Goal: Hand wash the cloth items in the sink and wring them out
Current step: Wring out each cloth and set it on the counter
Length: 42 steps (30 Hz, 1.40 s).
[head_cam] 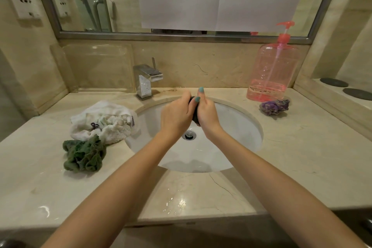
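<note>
Over the white oval sink point(237, 127), my left hand point(177, 116) and my right hand point(207, 111) squeeze a small dark cloth point(194, 118) between them; most of it is hidden by the palms. The left hand's fingers curl round it, and the right hand grips it with one finger raised. A white cloth point(104, 121) lies bunched on the counter left of the sink, with a crumpled green cloth point(84, 155) in front of it. A purple cloth point(274, 106) lies balled up on the counter to the right.
A chrome tap point(146, 79) stands at the back left of the sink, with no water running. A pink pump bottle point(272, 70) stands at the back right. The drain point(189, 135) is below my hands. Water glistens on the marble counter point(201, 197).
</note>
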Each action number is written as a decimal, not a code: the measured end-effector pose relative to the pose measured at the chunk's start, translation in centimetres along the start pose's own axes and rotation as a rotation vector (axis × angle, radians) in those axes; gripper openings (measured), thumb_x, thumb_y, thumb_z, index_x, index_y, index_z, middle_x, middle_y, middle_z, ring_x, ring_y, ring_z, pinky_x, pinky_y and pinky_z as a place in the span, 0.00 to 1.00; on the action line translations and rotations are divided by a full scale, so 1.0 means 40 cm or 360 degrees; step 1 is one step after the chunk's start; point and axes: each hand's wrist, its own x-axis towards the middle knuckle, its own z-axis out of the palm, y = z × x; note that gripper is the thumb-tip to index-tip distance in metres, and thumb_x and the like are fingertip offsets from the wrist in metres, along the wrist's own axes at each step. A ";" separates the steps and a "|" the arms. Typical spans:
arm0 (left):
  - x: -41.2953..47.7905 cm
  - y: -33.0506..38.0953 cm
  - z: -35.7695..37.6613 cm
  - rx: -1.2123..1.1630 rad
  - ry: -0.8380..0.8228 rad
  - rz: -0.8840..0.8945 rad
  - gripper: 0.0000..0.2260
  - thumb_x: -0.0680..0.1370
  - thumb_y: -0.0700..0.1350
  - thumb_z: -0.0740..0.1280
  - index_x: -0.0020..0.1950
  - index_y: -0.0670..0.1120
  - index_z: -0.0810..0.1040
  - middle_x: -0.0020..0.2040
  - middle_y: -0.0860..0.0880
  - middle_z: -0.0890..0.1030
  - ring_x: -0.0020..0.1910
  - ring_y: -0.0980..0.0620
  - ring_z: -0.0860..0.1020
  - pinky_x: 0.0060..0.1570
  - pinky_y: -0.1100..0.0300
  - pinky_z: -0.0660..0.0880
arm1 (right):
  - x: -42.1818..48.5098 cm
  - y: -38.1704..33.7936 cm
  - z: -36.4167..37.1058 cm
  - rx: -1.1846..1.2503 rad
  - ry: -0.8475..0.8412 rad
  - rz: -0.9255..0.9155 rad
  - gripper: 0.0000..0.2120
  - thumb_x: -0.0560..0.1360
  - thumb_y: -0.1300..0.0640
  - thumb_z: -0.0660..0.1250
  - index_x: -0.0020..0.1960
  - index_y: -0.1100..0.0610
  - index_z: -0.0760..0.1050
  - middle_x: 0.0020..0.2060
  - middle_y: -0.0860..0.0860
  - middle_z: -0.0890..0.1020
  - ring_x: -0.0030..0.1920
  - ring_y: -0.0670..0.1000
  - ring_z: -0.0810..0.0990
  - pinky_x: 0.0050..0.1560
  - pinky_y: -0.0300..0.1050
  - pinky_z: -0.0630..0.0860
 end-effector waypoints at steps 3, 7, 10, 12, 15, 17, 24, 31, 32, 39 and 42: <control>0.001 0.008 0.020 -0.0292 -0.0045 -0.0240 0.20 0.84 0.56 0.48 0.38 0.49 0.69 0.31 0.52 0.76 0.37 0.46 0.76 0.34 0.53 0.65 | 0.005 0.021 0.003 -0.0242 0.0129 -0.0142 0.30 0.84 0.45 0.48 0.29 0.58 0.69 0.21 0.48 0.72 0.25 0.48 0.71 0.28 0.42 0.69; 0.014 -0.003 0.048 -0.0944 -0.0344 -0.0576 0.24 0.84 0.57 0.50 0.34 0.48 0.72 0.26 0.53 0.75 0.30 0.49 0.73 0.32 0.57 0.68 | 0.023 0.048 -0.006 -0.0599 0.0180 -0.0366 0.27 0.85 0.54 0.49 0.30 0.61 0.71 0.25 0.54 0.74 0.31 0.55 0.74 0.36 0.50 0.71; 0.024 -0.001 0.039 -0.1306 -0.0708 -0.0934 0.24 0.84 0.58 0.50 0.33 0.46 0.65 0.22 0.53 0.63 0.21 0.55 0.59 0.21 0.65 0.56 | 0.027 0.058 -0.021 -0.0898 0.0088 -0.0602 0.24 0.84 0.59 0.50 0.31 0.61 0.69 0.26 0.55 0.73 0.30 0.56 0.72 0.33 0.46 0.63; 0.028 -0.011 0.032 -0.1380 -0.0872 -0.1067 0.24 0.84 0.59 0.51 0.33 0.47 0.63 0.23 0.52 0.62 0.20 0.56 0.57 0.20 0.66 0.53 | 0.029 0.062 -0.028 -0.1034 0.0019 -0.0677 0.21 0.84 0.60 0.51 0.33 0.59 0.67 0.27 0.55 0.72 0.30 0.55 0.70 0.34 0.45 0.61; 0.035 -0.032 0.037 -0.1426 -0.0643 -0.1074 0.18 0.83 0.57 0.55 0.41 0.45 0.69 0.28 0.50 0.66 0.23 0.55 0.61 0.22 0.64 0.57 | 0.033 0.058 -0.025 -0.0876 -0.0052 -0.0507 0.17 0.84 0.57 0.53 0.37 0.56 0.67 0.32 0.52 0.73 0.35 0.53 0.71 0.38 0.47 0.65; 0.032 -0.035 0.040 -0.1468 -0.0422 -0.1050 0.15 0.84 0.55 0.55 0.50 0.44 0.71 0.32 0.50 0.69 0.27 0.55 0.64 0.26 0.64 0.61 | 0.026 0.050 -0.010 -0.0525 -0.0106 -0.0253 0.13 0.83 0.52 0.54 0.46 0.56 0.72 0.43 0.54 0.79 0.45 0.54 0.78 0.45 0.52 0.75; 0.026 -0.019 0.039 -0.1049 -0.0204 -0.0906 0.10 0.83 0.51 0.56 0.54 0.45 0.69 0.58 0.45 0.71 0.40 0.56 0.73 0.42 0.59 0.70 | 0.002 0.012 -0.003 -0.0166 -0.0091 0.0241 0.14 0.82 0.46 0.56 0.49 0.54 0.74 0.42 0.50 0.81 0.37 0.50 0.78 0.32 0.42 0.74; -0.009 -0.034 -0.010 -0.1454 -0.0244 -0.0435 0.12 0.80 0.46 0.67 0.63 0.51 0.72 0.62 0.46 0.74 0.48 0.53 0.78 0.45 0.66 0.75 | 0.036 -0.003 -0.016 -0.0125 0.0123 0.0060 0.09 0.79 0.58 0.57 0.41 0.59 0.70 0.32 0.52 0.72 0.30 0.48 0.70 0.27 0.39 0.66; -0.013 -0.044 -0.016 -0.1299 -0.0247 -0.0271 0.16 0.79 0.45 0.68 0.66 0.50 0.72 0.62 0.47 0.75 0.53 0.52 0.78 0.50 0.64 0.75 | 0.036 -0.012 -0.020 -0.0071 0.0086 0.0110 0.09 0.79 0.59 0.56 0.41 0.58 0.69 0.31 0.51 0.71 0.29 0.48 0.68 0.25 0.38 0.63; -0.016 -0.033 -0.039 -0.0185 -0.0051 0.0076 0.14 0.82 0.51 0.59 0.58 0.41 0.73 0.48 0.49 0.73 0.43 0.49 0.73 0.40 0.54 0.68 | -0.009 -0.027 0.016 0.0232 -0.0095 0.0300 0.20 0.84 0.48 0.50 0.38 0.56 0.68 0.25 0.49 0.69 0.23 0.46 0.64 0.23 0.38 0.60; -0.016 -0.014 -0.052 0.0073 -0.0047 0.0005 0.19 0.83 0.57 0.50 0.50 0.43 0.70 0.42 0.51 0.73 0.39 0.48 0.72 0.37 0.55 0.61 | -0.017 -0.039 0.020 0.0248 -0.0111 0.0283 0.26 0.83 0.41 0.47 0.34 0.55 0.66 0.23 0.48 0.67 0.22 0.45 0.63 0.22 0.37 0.59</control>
